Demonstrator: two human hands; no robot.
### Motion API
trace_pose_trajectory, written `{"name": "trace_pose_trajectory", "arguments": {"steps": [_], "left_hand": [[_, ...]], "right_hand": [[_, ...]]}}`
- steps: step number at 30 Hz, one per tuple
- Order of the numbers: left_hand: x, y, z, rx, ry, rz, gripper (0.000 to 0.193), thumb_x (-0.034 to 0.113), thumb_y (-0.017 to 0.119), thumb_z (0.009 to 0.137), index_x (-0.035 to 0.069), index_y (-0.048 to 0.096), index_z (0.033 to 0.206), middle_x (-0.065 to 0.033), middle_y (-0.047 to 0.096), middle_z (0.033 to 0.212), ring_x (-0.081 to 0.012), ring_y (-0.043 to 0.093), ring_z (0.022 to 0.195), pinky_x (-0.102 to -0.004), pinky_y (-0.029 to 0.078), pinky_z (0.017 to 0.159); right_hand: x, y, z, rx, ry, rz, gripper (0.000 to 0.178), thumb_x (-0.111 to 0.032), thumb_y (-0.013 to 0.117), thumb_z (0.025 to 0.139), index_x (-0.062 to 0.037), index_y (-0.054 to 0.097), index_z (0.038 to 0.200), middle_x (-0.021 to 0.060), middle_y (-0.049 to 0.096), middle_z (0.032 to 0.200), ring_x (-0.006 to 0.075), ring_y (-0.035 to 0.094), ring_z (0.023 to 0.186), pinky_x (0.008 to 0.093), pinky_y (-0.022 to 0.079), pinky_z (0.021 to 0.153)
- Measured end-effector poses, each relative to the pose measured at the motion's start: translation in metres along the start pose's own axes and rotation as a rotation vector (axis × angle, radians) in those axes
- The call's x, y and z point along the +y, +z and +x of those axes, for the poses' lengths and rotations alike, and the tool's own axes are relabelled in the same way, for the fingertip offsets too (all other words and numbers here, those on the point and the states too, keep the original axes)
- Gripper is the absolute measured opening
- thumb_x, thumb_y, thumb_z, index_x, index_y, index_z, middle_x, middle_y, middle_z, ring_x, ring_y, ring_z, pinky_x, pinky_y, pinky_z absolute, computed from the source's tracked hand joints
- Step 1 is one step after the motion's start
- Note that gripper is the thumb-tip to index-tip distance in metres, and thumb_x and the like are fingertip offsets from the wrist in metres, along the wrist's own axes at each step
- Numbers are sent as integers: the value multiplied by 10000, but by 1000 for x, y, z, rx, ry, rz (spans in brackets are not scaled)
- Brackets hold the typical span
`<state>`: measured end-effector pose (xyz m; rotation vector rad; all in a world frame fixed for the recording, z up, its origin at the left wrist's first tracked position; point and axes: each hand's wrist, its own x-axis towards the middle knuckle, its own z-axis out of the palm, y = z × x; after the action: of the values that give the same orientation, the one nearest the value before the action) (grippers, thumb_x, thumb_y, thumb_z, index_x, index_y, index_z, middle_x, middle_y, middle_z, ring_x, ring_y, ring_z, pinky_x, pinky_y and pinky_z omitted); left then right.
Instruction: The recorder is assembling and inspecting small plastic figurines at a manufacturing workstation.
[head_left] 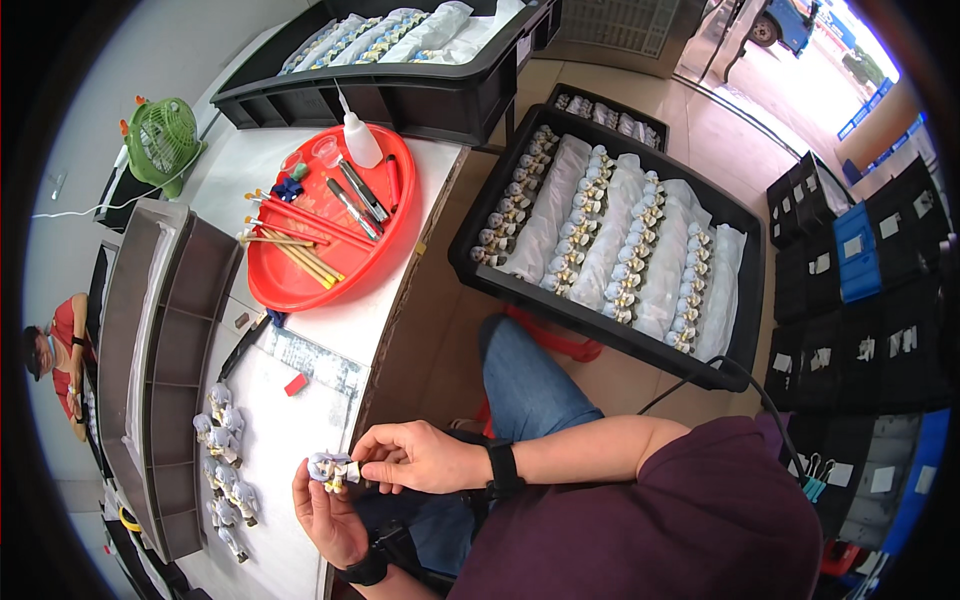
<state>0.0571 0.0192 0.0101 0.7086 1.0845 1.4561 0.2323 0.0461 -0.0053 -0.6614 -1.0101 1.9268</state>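
Note:
A small figurine (332, 468) with pale blue-lilac hair and a white and yellow body is held between my two hands over the table's front edge. My left hand (328, 515) supports it at the head end, with thumb and fingers closed around it. From the other side, my right hand (425, 458) pinches its lower end between thumb and fingers. Just beyond my hands, several similar figurines (222, 440) lie grouped on the white table (285, 540). A small red block (295, 384) rests on the table near them.
A red tray (405, 245) carries brushes, pens and a white squeeze bottle (362, 142). An upright grey crate (180, 400) borders the table's far side. Black crates (480, 255) of figurines and white wrapping stand right and behind. A green fan (163, 140) and another person (75, 350) are beyond.

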Motion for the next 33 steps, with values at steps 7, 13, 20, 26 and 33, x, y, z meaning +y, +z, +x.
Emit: {"name": "trace_pose_trajectory", "arguments": {"steps": [7, 13, 20, 26, 33], "left_hand": [[10, -6, -7, 43, 17, 19, 267, 76, 454, 896, -15, 456, 1148, -120, 560, 1007, -154, 569, 844, -247, 473, 712], [-1, 20, 6, -77, -76, -65, 265, 32, 447, 879, -55, 481, 1127, -136, 568, 1011, -184, 573, 894, -312, 477, 786], [0, 11, -4, -61, -65, -176, 249, 40, 500, 871, -25, 515, 1110, -94, 580, 989, -124, 580, 839, -231, 493, 724], [1, 10, -5, -84, -45, -215, 263, 46, 499, 874, -11, 509, 1131, -86, 582, 969, -129, 583, 847, -236, 491, 727], [3, 11, -7, -77, -45, -154, 295, 109, 464, 902, -15, 488, 1168, -140, 552, 1114, -177, 557, 977, -296, 462, 833]], "right_hand": [[-1, 10, 5, -43, 48, 46, 192, -107, 563, 851, 3, 530, 1006, 57, 588, 859, 85, 577, 685, 205, 487, 591], [-18, -1, -6, 112, 46, -10, 213, -49, 554, 845, 6, 515, 1047, 84, 597, 890, 125, 608, 742, 223, 504, 636], [-15, 5, -4, 20, 36, -71, 228, -57, 539, 856, 31, 468, 1054, 144, 591, 898, 169, 613, 744, 245, 510, 637], [-21, 9, -3, -43, 217, 184, 220, -62, 525, 863, 19, 446, 1052, 195, 589, 956, 202, 621, 763, 253, 513, 638], [-13, 10, 0, 96, -186, -158, 221, 119, 612, 725, 22, 537, 909, 138, 528, 1063, 139, 558, 870, 235, 490, 723]]}}
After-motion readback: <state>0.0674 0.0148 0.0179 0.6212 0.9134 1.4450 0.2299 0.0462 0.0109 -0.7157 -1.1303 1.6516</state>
